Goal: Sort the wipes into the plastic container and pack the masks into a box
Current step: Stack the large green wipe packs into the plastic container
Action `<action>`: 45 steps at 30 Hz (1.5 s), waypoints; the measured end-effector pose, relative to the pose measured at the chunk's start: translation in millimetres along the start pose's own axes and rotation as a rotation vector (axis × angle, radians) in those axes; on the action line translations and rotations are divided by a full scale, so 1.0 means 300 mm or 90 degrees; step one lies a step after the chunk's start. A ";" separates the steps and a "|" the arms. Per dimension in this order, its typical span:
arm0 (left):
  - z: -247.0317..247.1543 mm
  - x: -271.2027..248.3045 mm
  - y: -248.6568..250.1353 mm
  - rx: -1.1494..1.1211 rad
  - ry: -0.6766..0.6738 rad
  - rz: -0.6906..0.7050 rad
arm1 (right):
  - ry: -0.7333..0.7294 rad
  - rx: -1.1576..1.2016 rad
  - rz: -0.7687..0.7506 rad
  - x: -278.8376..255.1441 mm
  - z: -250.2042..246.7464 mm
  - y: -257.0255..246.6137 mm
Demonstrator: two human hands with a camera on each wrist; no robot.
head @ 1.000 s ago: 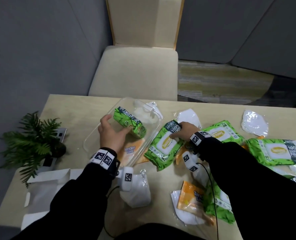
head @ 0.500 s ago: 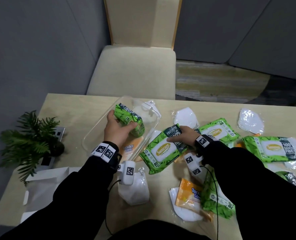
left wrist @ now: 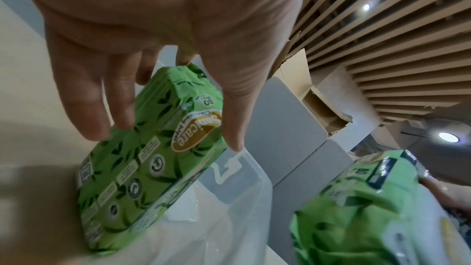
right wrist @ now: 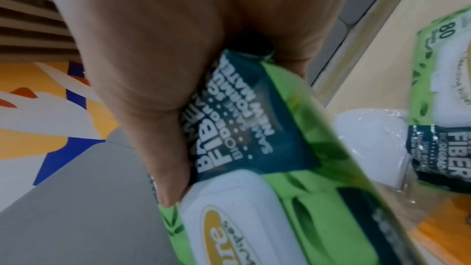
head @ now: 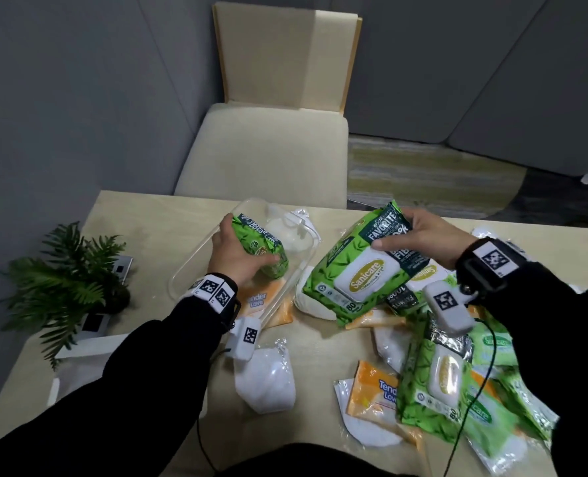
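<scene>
Since a second ago the right hand (head: 423, 241) is lifting its green wipes pack (head: 361, 270) off the table (head: 148, 222); earlier the pack was lying flat at centre frame, and now it is hanging tilted in the air, thumb and fingers pinching its dark top band. The left hand (head: 237, 256) is still gripping a second green pack (head: 261, 249), standing on edge inside the clear plastic container (head: 189, 273) at centre left. An orange sachet (head: 261, 297) is showing through the container's glossy wall, partly hidden by the wrist. White bagged masks (head: 268, 380) and more crinkly packs are lying at lower right, cut off by the sleeve.
</scene>
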State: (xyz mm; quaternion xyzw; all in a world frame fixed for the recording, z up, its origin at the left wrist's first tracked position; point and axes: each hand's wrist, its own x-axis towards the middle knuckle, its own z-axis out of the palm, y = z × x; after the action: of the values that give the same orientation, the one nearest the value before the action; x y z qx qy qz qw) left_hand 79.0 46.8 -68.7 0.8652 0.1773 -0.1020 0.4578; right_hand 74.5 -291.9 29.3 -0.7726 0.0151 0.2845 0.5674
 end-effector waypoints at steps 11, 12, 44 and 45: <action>-0.021 0.012 0.036 -0.022 0.055 -0.009 | -0.055 -0.091 0.077 0.066 0.063 0.086; -0.028 0.009 0.042 -0.023 0.055 -0.004 | -0.056 -0.099 0.100 0.082 0.071 0.114; 0.022 -0.063 0.016 -0.035 0.073 0.039 | 0.368 -0.069 0.486 -0.034 -0.217 0.540; 0.015 -0.057 0.017 -0.029 0.080 0.037 | 0.385 -0.048 0.473 -0.035 -0.220 0.541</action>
State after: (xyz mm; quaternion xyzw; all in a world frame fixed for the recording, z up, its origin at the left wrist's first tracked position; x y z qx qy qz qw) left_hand 65.4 36.7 -61.7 0.8641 0.1826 -0.0304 0.4681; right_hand 37.3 -411.3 -93.8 -0.7830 0.4442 0.2309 0.3691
